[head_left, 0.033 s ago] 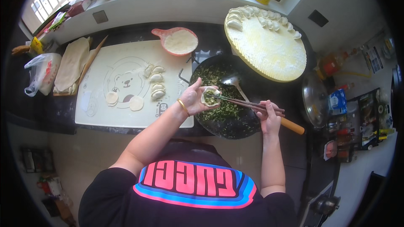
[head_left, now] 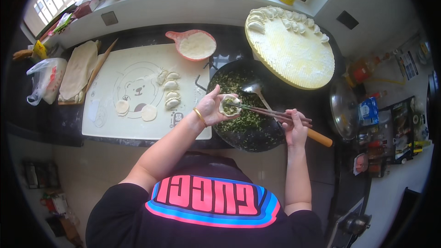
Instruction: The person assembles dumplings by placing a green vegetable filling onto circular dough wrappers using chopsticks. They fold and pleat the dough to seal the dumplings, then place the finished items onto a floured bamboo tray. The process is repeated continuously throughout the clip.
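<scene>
My left hand (head_left: 212,106) cups a round dumpling wrapper (head_left: 225,111) with green filling on it, held over the near left part of a black wok (head_left: 250,144). Chopsticks (head_left: 275,114) are gripped in my right hand (head_left: 295,128), their tips touching the filling in the wrapper. Chopped green filling (head_left: 245,121) is spread inside the wok. A metal spatula (head_left: 251,87) lies in it, its wooden handle (head_left: 319,138) sticking out below my right hand. Two flat wrappers (head_left: 148,113) and several folded dumplings (head_left: 172,96) rest on a pale mat (head_left: 105,126) to the left.
A round yellow tray (head_left: 294,59) with several dumplings along its far edge overlaps the wok's far right side. A pink bowl of flour (head_left: 196,46) stands on the mat's far edge. At left are a dough sheet (head_left: 79,73), a rolling pin (head_left: 102,63) and a plastic bag (head_left: 48,80).
</scene>
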A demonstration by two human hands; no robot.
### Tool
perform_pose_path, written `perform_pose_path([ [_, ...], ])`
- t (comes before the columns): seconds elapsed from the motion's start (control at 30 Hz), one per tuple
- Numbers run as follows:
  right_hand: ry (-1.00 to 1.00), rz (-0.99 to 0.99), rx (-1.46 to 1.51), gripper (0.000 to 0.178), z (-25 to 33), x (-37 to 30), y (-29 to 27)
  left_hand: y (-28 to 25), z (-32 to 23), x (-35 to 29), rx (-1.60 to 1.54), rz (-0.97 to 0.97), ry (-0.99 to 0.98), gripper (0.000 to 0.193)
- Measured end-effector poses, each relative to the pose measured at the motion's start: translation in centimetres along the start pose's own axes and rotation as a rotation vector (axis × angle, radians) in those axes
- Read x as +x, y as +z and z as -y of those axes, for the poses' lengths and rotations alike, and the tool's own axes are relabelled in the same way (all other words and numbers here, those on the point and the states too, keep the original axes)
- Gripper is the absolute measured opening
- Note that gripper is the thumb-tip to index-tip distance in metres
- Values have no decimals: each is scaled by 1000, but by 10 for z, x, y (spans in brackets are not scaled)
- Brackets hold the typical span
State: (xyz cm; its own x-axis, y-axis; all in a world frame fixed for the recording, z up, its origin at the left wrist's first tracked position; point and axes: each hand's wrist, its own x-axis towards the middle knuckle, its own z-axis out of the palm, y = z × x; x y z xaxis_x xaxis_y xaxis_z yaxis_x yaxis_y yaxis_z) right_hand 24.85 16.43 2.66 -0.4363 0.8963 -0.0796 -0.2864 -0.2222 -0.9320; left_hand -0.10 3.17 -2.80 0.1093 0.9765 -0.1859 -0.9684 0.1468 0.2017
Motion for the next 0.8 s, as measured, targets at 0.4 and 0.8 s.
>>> perform_pose_path([
  [0.4,-96,-9,-22,19,-1,11,-8,-2,-2,-3,5,-65,17,68],
  [0.8,-7,34,29,21,1,19,1,3,-4,-11,61,-13,-41,70],
])
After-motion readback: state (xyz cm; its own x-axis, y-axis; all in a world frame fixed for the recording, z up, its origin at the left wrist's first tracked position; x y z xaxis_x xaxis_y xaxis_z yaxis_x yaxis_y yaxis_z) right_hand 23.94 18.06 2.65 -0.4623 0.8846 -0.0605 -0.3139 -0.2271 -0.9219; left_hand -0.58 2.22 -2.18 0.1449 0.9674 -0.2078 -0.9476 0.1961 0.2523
